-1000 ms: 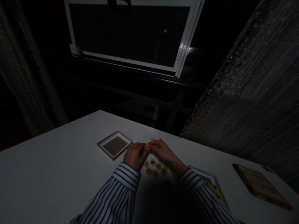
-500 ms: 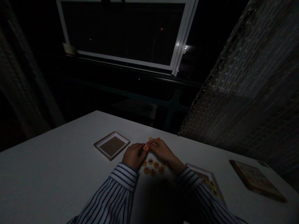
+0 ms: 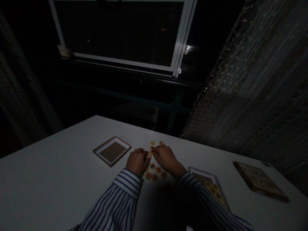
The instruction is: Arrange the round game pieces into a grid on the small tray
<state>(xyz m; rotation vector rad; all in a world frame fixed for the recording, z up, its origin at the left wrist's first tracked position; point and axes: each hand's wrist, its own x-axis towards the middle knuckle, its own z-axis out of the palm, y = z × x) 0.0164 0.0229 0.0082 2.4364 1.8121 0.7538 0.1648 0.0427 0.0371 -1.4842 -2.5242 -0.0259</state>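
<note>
My left hand is closed on a round piece with red marks, held at its fingertips. Close on its right, my right hand has its fingers bent down at a pale round piece; whether it grips that piece is too dark to tell. Several round pieces with red or dark marks, one of them a dark-marked disc, lie on the white table just in front of my wrists. A few more discs are beyond my fingers, including a plain one.
An open shallow tray lies to the left. Partly under my right forearm is another tray holding several discs. A flat box rests at the right. Beyond the table are a window frame and a beaded curtain.
My hands have moved slightly apart. The red-marked piece that was between them is now at my left fingertips, a little lower. The view has shifted slightly, and more discs show beyond my hands.
</note>
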